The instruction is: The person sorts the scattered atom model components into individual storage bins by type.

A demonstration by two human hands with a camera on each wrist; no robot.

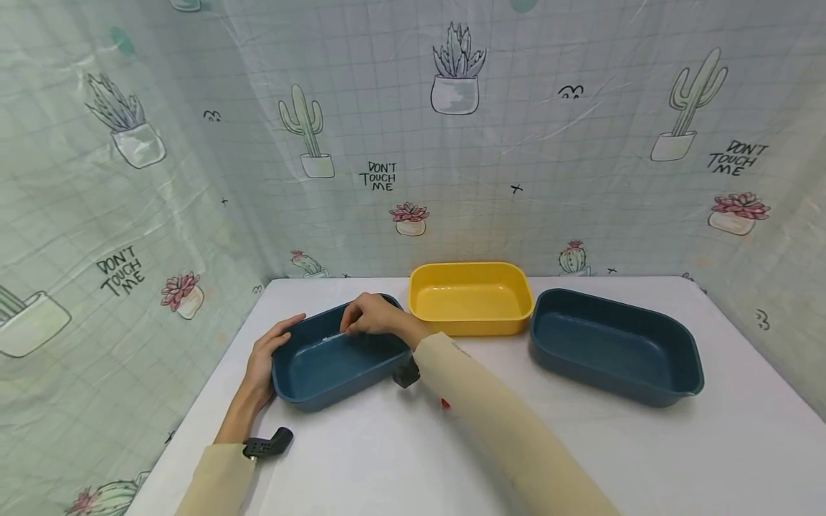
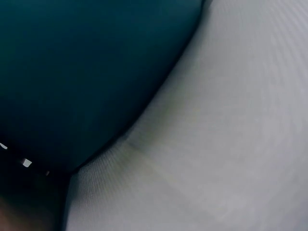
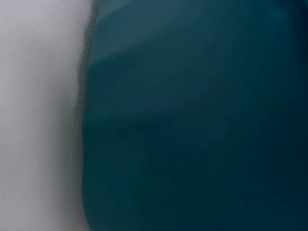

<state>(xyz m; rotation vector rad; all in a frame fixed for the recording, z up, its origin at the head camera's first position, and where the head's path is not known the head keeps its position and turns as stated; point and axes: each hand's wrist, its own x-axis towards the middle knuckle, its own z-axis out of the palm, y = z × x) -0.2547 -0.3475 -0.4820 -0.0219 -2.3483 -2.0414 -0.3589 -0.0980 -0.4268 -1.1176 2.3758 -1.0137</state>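
Observation:
At the left of the table stands a dark blue tray [image 1: 323, 369], set at a slant. My left hand [image 1: 261, 358] grips its left end, fingers along the outer wall and thumb over the rim. Over the tray's far right part, my right hand [image 1: 371, 315] reaches in with bent fingers pointing down and thumb and fingertips close together; I cannot tell whether they pinch something. A small pale spot [image 1: 325, 339] shows inside the tray beside those fingertips. Both wrist views show mostly the blue tray wall [image 2: 96, 72] and the white table [image 2: 231, 144], with no fingers clearly visible.
A yellow tray [image 1: 471, 326] stands at the back middle, and a second dark blue tray [image 1: 613, 380] at the right. Under the right forearm a small red thing [image 1: 445, 403] partly shows. A patterned curtain [image 1: 516, 143] hangs behind the table and along both sides.

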